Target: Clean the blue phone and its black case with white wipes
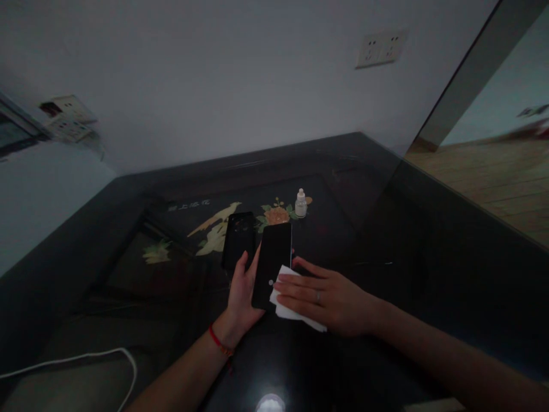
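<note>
Black phone [272, 263] at the middle of the table [386, 229], dark screen up, long side running from near to far. Lifted or resting on the top, impossible to tell. Left hand [242, 292] grasping the phone from the left and from below, thumb lying up along the left edge, remaining fingers hidden underneath. Red cord [218, 341] round that wrist.

Right hand [330, 297] reaching in from the right, laid flat, fingers stretched out rather than curled, pressing a white cloth [300, 315] against the near right corner of the phone. Fingertips resting at the near end of the screen, thumb held apart on the far side. Ring [318, 296] on one finger. Cloth folded and mostly covered by the hand, one corner on the glass, another poking out on the near side toward the wrist.

Just left of the phone, a second black slab [238, 240] flat on the table, camera openings at its far end; phone or case, impossible to tell. Farther off, a small bottle [301, 203], pale, capped, upright, just right of a painted flower [277, 215] on the dark glossy top.

White cable [86, 357] looping across the near left. Wall socket [381, 48] high on the far wall, to the right. Wooden floor [493, 171] beyond the table's right edge.
</note>
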Available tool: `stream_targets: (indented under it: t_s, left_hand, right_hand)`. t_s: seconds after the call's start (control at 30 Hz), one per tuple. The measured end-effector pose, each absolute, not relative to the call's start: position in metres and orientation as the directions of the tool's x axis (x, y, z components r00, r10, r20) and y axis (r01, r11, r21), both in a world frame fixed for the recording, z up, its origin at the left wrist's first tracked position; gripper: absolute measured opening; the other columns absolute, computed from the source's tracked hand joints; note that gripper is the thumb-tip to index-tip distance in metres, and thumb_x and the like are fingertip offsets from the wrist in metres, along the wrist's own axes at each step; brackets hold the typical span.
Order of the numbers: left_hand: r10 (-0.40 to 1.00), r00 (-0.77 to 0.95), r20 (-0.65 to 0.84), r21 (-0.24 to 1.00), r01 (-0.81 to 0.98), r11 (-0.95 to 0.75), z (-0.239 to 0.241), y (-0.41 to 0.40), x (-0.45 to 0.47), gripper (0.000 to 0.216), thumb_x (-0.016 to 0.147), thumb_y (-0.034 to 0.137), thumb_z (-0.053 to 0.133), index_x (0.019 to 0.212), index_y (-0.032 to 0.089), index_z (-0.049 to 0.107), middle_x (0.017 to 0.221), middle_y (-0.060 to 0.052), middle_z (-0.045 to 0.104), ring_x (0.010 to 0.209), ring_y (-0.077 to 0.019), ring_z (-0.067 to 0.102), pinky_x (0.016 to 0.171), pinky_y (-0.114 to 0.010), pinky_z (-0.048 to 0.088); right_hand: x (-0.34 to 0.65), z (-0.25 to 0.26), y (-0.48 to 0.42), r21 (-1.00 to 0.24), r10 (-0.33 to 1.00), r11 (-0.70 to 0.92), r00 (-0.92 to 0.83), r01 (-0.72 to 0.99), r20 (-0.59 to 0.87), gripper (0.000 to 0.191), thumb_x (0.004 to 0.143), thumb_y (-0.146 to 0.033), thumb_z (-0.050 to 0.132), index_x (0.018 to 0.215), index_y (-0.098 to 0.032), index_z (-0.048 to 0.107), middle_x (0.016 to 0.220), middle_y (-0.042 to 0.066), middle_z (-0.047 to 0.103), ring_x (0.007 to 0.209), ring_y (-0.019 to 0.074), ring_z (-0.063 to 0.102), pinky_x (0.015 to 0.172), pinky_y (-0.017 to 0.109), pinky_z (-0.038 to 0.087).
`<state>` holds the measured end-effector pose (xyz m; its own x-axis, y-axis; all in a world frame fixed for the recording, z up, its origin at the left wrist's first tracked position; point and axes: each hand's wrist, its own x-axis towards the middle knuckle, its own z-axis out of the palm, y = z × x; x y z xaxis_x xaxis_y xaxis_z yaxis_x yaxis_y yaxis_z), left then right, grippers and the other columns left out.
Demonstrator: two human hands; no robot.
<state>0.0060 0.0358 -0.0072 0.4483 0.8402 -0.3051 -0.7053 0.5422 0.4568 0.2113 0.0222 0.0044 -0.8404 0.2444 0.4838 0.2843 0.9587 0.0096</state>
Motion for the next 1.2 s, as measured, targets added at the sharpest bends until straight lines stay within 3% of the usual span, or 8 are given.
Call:
stream_targets:
  t_s: [0.17,0.4,0.6,0.73,0.9,1.03,1.1,1.2]
  left_hand:
    - [0.847,0.459,-0.269,0.458,-0.712,0.532,-0.007,0.036,0.008,0.063,0.094,0.05,0.03,0.151,0.029,0.014,0.132,-0.013,0.058,0.118,-0.0294,0.056,0.104,-0.048,0.033]
    - [0.837,0.465,-0.288,0.414,-0.728,0.546,-0.009,0.036,0.007,0.061,0.095,0.046,0.028,0.151,0.024,0.017,0.136,-0.013,0.054,0.123,-0.0279,0.053,0.109,-0.046,0.028]
    - [0.825,0.463,-0.323,0.406,-0.72,0.563,-0.01,0.034,0.013,0.062,0.095,0.047,0.029,0.151,0.03,0.01,0.144,-0.008,0.047,0.128,-0.0263,0.049,0.111,-0.046,0.024]
    - [0.821,0.457,-0.342,0.397,-0.722,0.567,-0.01,0.033,0.016,0.061,0.096,0.046,0.025,0.152,0.029,0.007,0.146,-0.007,0.044,0.13,-0.0247,0.046,0.112,-0.043,0.023]
    - [0.827,0.482,-0.29,0.394,-0.727,0.562,-0.009,0.034,0.014,0.061,0.095,0.047,0.029,0.151,0.034,0.008,0.145,-0.008,0.046,0.127,-0.027,0.05,0.111,-0.048,0.024]
    - [0.859,0.438,-0.266,0.403,-0.759,0.512,-0.006,0.036,0.01,0.058,0.095,0.046,0.028,0.15,0.034,0.014,0.14,-0.009,0.051,0.122,-0.028,0.053,0.107,-0.05,0.029]
    - [0.858,0.429,-0.283,0.41,-0.754,0.512,-0.006,0.035,0.008,0.056,0.096,0.043,0.027,0.15,0.034,0.015,0.138,-0.009,0.054,0.12,-0.0275,0.055,0.106,-0.05,0.032]
    - [0.814,0.521,-0.257,0.403,-0.708,0.581,-0.007,0.032,0.005,0.055,0.096,0.045,0.027,0.149,0.039,0.014,0.133,-0.008,0.057,0.117,-0.0304,0.057,0.098,-0.055,0.038]
  right_hand:
    - [0.203,0.008,0.012,0.035,0.133,0.985,-0.874,0.168,0.468,0.036,0.097,-0.013,0.035,0.126,-0.011,0.055,0.135,0.005,0.056,0.13,0.018,0.045,0.117,0.044,0.024]
    - [0.217,0.004,0.024,-0.002,0.181,0.975,-0.785,0.223,0.592,0.036,0.095,-0.012,0.034,0.121,-0.004,0.057,0.125,0.013,0.063,0.128,0.0216,0.049,0.113,0.049,0.031]
    - [0.197,-0.002,0.014,0.014,0.235,0.962,-0.854,0.272,0.465,0.036,0.096,-0.014,0.038,0.13,-0.008,0.051,0.137,0.01,0.054,0.129,0.0204,0.047,0.116,0.049,0.024]
    - [0.188,-0.004,0.012,0.0,0.253,0.96,-0.869,0.28,0.426,0.039,0.097,-0.017,0.041,0.134,-0.008,0.046,0.139,0.01,0.051,0.131,0.0207,0.044,0.115,0.049,0.027]
    - [0.199,-0.003,0.02,0.031,0.178,0.974,-0.846,0.223,0.502,0.034,0.094,-0.011,0.042,0.126,-0.007,0.054,0.132,0.011,0.058,0.126,0.022,0.05,0.113,0.052,0.031]
    - [0.215,0.001,0.028,0.067,0.155,0.969,-0.797,0.237,0.584,0.033,0.094,-0.01,0.039,0.122,-0.008,0.057,0.125,0.01,0.063,0.127,0.0202,0.05,0.112,0.046,0.035]
    - [0.223,0.003,0.034,0.023,0.199,0.961,-0.75,0.275,0.631,0.035,0.095,-0.01,0.037,0.125,-0.009,0.054,0.124,0.011,0.064,0.129,0.019,0.047,0.112,0.045,0.036]
    - [0.233,0.002,0.044,-0.13,0.382,0.901,-0.614,0.414,0.691,0.043,0.093,-0.011,0.039,0.136,-0.01,0.044,0.132,0.015,0.057,0.133,0.0199,0.042,0.11,0.048,0.038]
